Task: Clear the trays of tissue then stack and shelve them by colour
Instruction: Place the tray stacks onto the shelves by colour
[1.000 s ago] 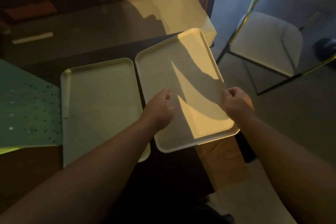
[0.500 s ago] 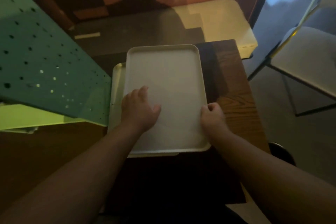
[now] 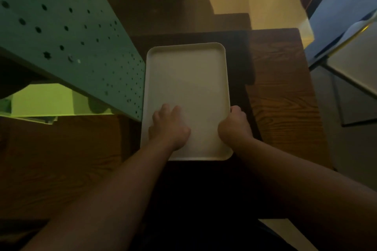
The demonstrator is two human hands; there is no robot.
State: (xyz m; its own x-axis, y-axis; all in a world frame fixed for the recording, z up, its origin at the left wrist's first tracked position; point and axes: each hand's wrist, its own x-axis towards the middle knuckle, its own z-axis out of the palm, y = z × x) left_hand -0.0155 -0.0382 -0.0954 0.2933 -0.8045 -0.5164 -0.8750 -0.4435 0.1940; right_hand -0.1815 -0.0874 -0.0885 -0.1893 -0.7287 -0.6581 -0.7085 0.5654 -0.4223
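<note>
A white tray lies flat on the dark wooden table, squarely over a second tray that is now hidden under it. No tissue shows on the tray. My left hand rests palm down inside the tray near its front left part, fingers spread on the surface. My right hand grips the tray's right rim near the front corner, fingers curled over the edge.
A green perforated shelf panel slopes along the left, close to the tray's left edge, with a bright green surface below it. A pale bench or seat stands beyond the table. A chair is at the right.
The white tray was carried left from the table's right side and set on top of the other tray, now lined up and covering it. Both hands stayed on it.
</note>
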